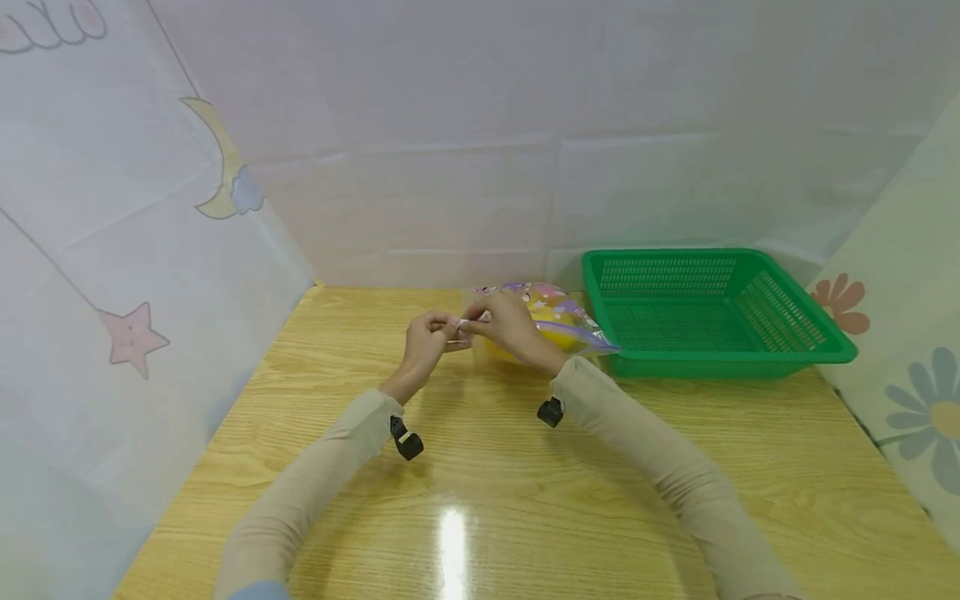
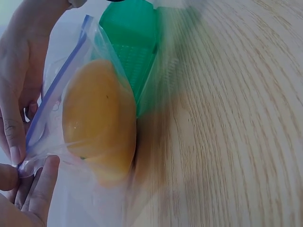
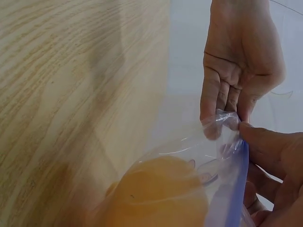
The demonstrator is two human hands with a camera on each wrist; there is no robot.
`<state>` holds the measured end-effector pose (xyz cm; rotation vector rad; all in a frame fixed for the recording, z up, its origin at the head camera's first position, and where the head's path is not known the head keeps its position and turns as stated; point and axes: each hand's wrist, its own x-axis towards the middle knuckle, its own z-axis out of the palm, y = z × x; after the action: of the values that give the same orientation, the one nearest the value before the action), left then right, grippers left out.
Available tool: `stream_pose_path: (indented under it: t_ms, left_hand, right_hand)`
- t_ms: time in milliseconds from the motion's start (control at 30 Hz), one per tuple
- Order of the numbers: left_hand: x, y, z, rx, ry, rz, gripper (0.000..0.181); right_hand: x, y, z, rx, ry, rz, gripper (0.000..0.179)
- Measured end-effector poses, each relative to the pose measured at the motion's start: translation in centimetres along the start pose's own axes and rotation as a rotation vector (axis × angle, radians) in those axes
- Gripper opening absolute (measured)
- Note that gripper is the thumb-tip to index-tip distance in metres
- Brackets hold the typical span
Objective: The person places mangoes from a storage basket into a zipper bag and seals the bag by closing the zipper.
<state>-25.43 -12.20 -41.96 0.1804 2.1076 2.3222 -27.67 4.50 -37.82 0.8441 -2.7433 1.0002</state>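
Observation:
A clear zip bag point(image 1: 542, 297) with a printed pattern and a purple zip strip point(image 2: 59, 87) lies near the back of the table. Inside it is a smooth yellow-orange oval fruit point(image 2: 99, 109), like a mango, seen through the plastic. My left hand point(image 1: 424, 343) pinches the left end of the bag's mouth between thumb and fingers. Right beside it, my right hand point(image 1: 512, 325) pinches the zip strip with thumb and forefinger. The right wrist view shows the fingertips of both hands meeting at the bag's corner point(image 3: 227, 125). My right hand covers part of the bag in the head view.
A green plastic basket point(image 1: 720, 358) with slotted walls stands right of the bag, close to its right end. Under everything is a wood-grain table point(image 1: 480, 467). Printed cloth point(image 1: 480, 167) hangs behind and at both sides.

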Motion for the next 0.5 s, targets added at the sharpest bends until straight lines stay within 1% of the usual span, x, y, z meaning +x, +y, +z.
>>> stream_pose_path:
  t_ms: [300, 400, 500]
  left_hand:
    - [0.1, -0.2, 0.0, 0.043, -0.012, 0.018, 0.016]
    - [0.2, -0.2, 0.1, 0.064, -0.013, 0.030, 0.017]
    - [0.3, -0.3, 0.1, 0.092, 0.006, 0.036, 0.018]
  right_hand:
    - [-0.2, -0.4, -0.7, -0.052, -0.046, -0.016, 0.015]
    - [-0.3, -0.5, -1.1, -0.058, -0.058, -0.003, 0.018]
    - [-0.3, -0.5, -1.4, -0.077, -0.065, 0.013, 0.020]
